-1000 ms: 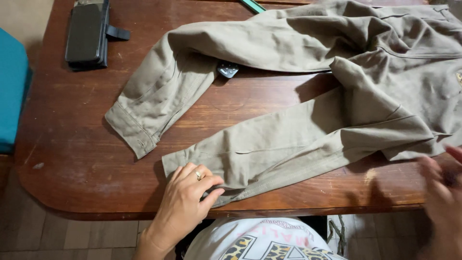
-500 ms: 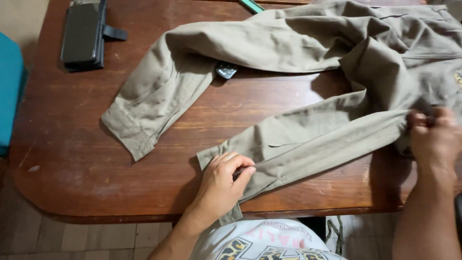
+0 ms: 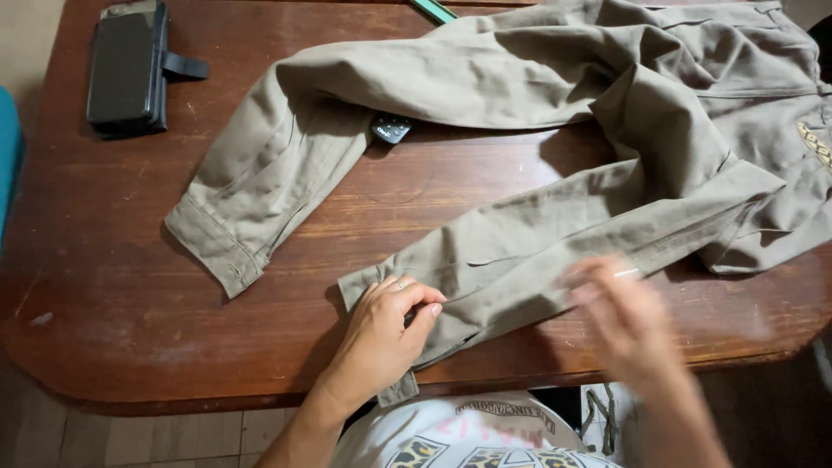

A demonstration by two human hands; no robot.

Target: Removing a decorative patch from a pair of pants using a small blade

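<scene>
Curls the fingers (image 3: 425,305) of the left hand (image 3: 386,325) in tight and pinches a fold of the near sleeve (image 3: 537,251), right by its cuff (image 3: 368,282), close to the front edge of the table. Wears a thin ring (image 3: 399,285) on one of those fingers. Presses down with the heel of that hand, with a small flap of cloth (image 3: 399,390) hanging off the edge under the wrist. Holds the right hand (image 3: 624,316) over the same sleeve, further along to the right. Too blurry to tell if those fingers are wide, closed or gripping anything. Belongs to a khaki shirt (image 3: 693,78), spread loose and crumpled over the far right part of the brown wooden table (image 3: 113,286), with a stitched patch (image 3: 815,143) near the right edge. Lies bent to the left with the far sleeve (image 3: 260,191), cuff flat on the wood. Hides most of a small black remote (image 3: 391,128) under that far sleeve. Further out: a black phone case with a strap (image 3: 128,65) at the far left corner, a green stick-like thing (image 3: 433,10) at the top, a teal seat (image 3: 7,165) at the left, and a white printed top (image 3: 485,438) down below. Could go wrong like this: could drag the whole shirt with a hard pull and sweep the hidden remote to the floor. Could lose the sleeve over the near edge with a loose pinch. Could fold in new wrinkles, with the cloth so bunched up.
</scene>
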